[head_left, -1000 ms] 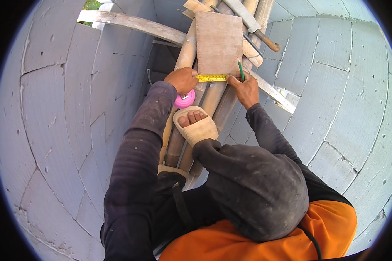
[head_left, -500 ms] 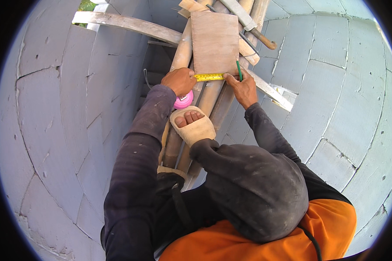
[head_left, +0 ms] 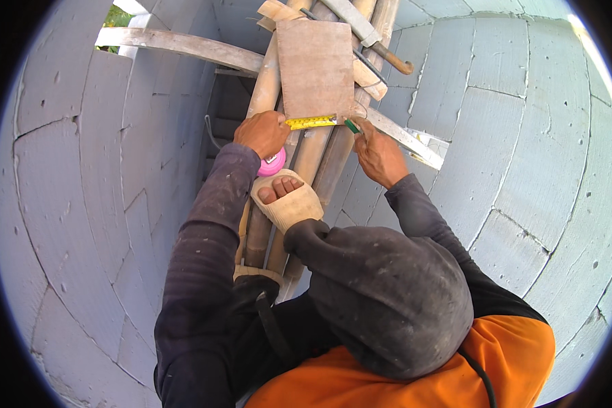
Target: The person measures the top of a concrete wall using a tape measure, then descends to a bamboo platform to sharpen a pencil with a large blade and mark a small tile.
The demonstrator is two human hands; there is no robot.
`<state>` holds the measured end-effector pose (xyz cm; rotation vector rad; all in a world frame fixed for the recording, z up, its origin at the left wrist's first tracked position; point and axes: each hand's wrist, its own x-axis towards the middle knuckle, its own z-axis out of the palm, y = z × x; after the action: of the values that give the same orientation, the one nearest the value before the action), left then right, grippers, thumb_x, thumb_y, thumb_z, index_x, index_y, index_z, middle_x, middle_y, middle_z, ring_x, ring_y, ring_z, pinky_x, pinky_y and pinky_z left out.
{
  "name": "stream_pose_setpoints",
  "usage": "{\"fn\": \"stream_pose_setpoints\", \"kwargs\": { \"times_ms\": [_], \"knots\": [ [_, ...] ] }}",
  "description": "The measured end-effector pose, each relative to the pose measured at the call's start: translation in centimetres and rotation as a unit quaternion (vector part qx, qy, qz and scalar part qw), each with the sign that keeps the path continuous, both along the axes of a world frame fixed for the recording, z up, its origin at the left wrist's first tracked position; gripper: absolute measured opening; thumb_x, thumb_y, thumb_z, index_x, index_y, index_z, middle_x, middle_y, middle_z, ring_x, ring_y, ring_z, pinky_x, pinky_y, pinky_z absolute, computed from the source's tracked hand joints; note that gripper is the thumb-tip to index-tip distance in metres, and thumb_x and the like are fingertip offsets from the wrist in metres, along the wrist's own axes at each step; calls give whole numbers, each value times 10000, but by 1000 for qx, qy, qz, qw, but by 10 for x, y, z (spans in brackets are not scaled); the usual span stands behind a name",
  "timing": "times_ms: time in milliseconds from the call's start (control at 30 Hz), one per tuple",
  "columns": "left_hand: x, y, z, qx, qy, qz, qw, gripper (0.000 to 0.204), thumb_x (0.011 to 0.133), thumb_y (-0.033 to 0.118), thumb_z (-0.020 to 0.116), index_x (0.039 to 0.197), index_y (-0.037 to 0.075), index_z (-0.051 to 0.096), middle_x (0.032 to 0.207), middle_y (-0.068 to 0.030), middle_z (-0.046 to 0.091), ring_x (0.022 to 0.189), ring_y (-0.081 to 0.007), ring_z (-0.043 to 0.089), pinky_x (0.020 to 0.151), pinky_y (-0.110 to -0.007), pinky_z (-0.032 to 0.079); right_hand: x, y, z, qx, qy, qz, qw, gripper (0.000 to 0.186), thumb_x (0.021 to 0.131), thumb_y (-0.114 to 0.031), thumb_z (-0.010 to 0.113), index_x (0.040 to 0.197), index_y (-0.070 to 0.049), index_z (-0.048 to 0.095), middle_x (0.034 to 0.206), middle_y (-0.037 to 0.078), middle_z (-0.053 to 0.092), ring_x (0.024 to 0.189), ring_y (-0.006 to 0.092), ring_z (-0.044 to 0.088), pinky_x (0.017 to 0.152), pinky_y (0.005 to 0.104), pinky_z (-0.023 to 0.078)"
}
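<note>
A thin rectangular brown board [head_left: 316,68] lies on bamboo poles in front of me. Across its near edge runs the yellow blade of a tape measure [head_left: 313,122]. My left hand [head_left: 262,134] is closed on the tape at the board's near left corner. The tape's pink case [head_left: 272,163] hangs just under that hand. My right hand [head_left: 381,156] pinches a slim green pencil [head_left: 351,126], its tip by the tape's right end at the board's near right corner. The fingertips of my left hand are partly hidden.
A machete [head_left: 391,58] with a hooked wooden handle lies beyond the board, beside bamboo offcuts [head_left: 369,79]. Bamboo poles [head_left: 315,153] run lengthwise under my foot [head_left: 285,194] in a beige slipper. A whitish wooden strip [head_left: 183,44] crosses at left. Grey block walls [head_left: 503,115] enclose both sides.
My right hand has let go of the tape's right end and drawn slightly back. The pencil has tipped from upright to point left at the tape's end. The left hand keeps its hold.
</note>
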<state>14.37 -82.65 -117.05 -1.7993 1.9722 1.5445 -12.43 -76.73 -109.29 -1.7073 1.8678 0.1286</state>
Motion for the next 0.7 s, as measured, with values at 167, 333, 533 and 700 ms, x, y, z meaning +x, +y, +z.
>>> {"fn": "stream_pose_setpoints", "kwargs": {
  "times_ms": [167,333,533,700],
  "knots": [
    [-1,4,0,-14,6,13,1000,354,985,344,546,1115,94,759,1047,-244,750,996,-450,710,889,-536,541,10,-4,-7,-4,10,20,1000,368,1024,-171,553,1374,-71,602,849,280,721,783,485,697,739,566,540],
    [1,4,-1,-18,3,4,1000,344,983,338,552,1102,90,757,1033,-243,750,988,-454,710,889,-538,539,17,-12,-3,-22,33,56,998,369,994,-170,574,1343,-71,643,839,294,707,765,493,689,732,570,544],
    [-3,6,0,-32,6,18,999,340,981,336,555,1110,97,759,1049,-243,750,999,-448,712,898,-539,539,13,-22,-10,10,60,100,993,321,970,-177,563,1233,-63,707,809,279,712,775,481,701,749,564,561],
    [0,8,-5,-24,6,30,999,343,971,334,558,1101,87,758,966,-214,754,910,-421,721,835,-520,543,14,-37,27,43,59,77,994,364,981,-213,556,1289,-90,706,899,292,729,853,486,710,813,574,558]
  ]
}}
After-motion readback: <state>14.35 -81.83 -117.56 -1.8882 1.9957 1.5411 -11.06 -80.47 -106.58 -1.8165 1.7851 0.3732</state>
